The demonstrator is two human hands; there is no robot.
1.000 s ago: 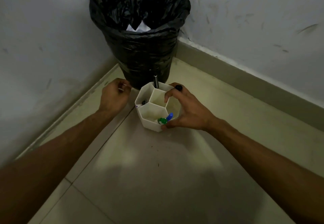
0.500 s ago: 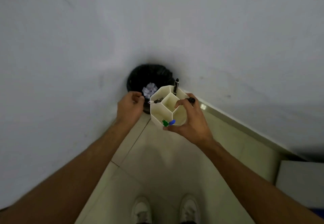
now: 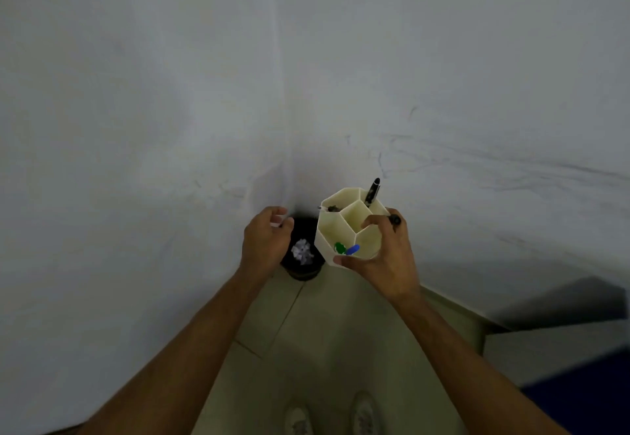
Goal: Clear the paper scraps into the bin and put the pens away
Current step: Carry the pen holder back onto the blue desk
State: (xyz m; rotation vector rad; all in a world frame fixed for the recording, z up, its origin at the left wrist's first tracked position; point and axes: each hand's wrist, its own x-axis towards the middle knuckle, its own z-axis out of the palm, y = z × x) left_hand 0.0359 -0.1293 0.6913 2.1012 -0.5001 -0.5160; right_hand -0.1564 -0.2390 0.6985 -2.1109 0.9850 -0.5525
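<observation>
My right hand (image 3: 387, 266) grips a cream honeycomb pen holder (image 3: 332, 226) and holds it in the air. A black pen (image 3: 372, 192) sticks up from its far cell. A green cap (image 3: 340, 247) and a blue cap (image 3: 353, 249) show in the near cell. Another dark pen tip (image 3: 394, 220) pokes out by my right fingers. To the holder's left, my left hand (image 3: 266, 245) is curled around a thin pale pen (image 3: 276, 220), mostly hidden. Far below, between my hands, stands the black bin (image 3: 305, 230) with crumpled paper (image 3: 302, 251) inside.
The bin stands in a corner where two pale walls meet. The floor is pale tile (image 3: 327, 342). My two shoes (image 3: 298, 419) are at the bottom edge. A white ledge (image 3: 552, 349) with a dark blue surface below it juts in at the right.
The holder went from the floor beside the bin up into the air in my right hand. The view rose a lot, and the bin now looks small below.
</observation>
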